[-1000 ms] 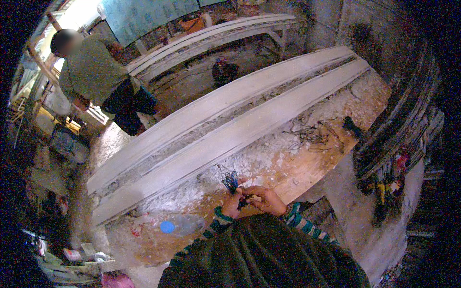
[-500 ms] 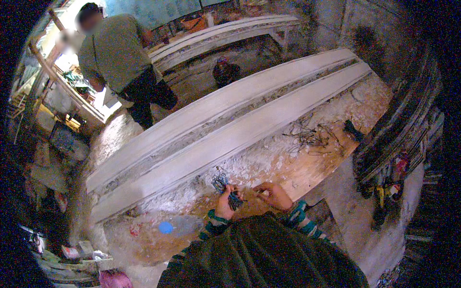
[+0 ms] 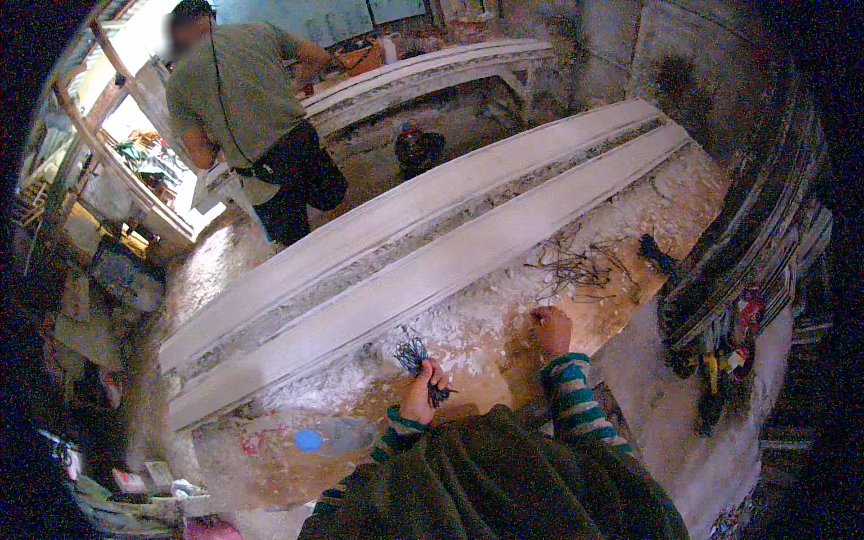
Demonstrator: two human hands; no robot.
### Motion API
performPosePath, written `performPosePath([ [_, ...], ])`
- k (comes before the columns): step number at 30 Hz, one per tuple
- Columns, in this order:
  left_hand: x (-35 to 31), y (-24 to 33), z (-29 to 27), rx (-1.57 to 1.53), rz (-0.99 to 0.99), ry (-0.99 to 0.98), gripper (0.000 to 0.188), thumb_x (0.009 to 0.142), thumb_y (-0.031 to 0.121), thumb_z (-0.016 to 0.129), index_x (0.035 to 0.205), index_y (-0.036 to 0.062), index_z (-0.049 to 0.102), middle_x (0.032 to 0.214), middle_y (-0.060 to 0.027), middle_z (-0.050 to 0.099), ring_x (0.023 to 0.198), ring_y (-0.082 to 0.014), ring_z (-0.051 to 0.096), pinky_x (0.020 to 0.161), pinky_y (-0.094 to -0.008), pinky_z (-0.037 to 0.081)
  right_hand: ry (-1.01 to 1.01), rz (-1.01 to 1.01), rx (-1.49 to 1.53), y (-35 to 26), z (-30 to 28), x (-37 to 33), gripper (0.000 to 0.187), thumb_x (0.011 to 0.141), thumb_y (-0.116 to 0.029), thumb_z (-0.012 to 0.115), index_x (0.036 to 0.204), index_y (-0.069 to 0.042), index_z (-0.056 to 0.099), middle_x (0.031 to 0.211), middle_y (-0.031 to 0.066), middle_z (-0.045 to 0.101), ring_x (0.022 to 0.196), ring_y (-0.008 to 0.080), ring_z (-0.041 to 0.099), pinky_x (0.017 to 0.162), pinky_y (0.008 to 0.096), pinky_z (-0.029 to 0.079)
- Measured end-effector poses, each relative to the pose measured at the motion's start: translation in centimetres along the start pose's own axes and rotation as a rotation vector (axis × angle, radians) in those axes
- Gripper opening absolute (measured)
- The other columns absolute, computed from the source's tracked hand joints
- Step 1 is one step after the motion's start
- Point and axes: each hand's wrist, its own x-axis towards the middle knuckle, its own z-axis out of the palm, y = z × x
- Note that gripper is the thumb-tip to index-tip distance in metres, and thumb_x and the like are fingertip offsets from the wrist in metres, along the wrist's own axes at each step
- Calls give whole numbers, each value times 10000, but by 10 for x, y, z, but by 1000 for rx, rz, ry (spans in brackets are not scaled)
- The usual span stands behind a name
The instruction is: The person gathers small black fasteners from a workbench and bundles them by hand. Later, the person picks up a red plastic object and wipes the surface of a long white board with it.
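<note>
One bundle of thin dark strands (image 3: pixel 411 354) is gripped in the left hand (image 3: pixel 421 393), on the near side of the nearer white board (image 3: pixel 450 261). The right hand (image 3: pixel 553 330), farther right on that side, looks curled; whether it is closed on anything, I cannot tell. Loose strands (image 3: pixel 585 270) lie on the surface (image 3: pixel 621 310) by the board's right half. The step in hand seems to be handling strands; the next move probably calls for a firm left grip and a careful right-hand pinch.

Right hand (image 3: pixel 552 331) moved from bundle (image 3: pixel 412 354) toward loose strands (image 3: pixel 580 268).
</note>
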Motion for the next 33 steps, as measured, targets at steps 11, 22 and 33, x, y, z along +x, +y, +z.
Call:
performPosePath([
  [11, 5, -16, -8, 848, 205, -106, 363, 787, 130, 673, 1127, 54, 567, 901, -4, 612, 796, -97, 564, 737, -268, 469, -548, -106, 920, -103, -43, -53, 126, 821, -144, 620, 881, -38, 653, 852, 73, 645, 751, 154, 602, 666, 290, 479],
  [22, -5, -13, -5, 932, 95, 105, 281, 835, 254, 645, 1019, 46, 603, 868, -2, 620, 750, -112, 576, 705, -280, 489, -583, -36, 1119, -84, -29, -38, 142, 844, -135, 596, 941, -37, 630, 885, 70, 636, 834, 146, 594, 743, 290, 480],
  [33, 20, -42, -70, 728, 123, 17, 220, 844, 261, 630, 923, 61, 587, 852, 6, 574, 784, -97, 533, 714, -252, 448, -68, 1, -23, 31, 6, 34, 212, 681, -243, 659, 869, -145, 671, 844, 139, 593, 781, 338, 570, 684, 429, 477],
])
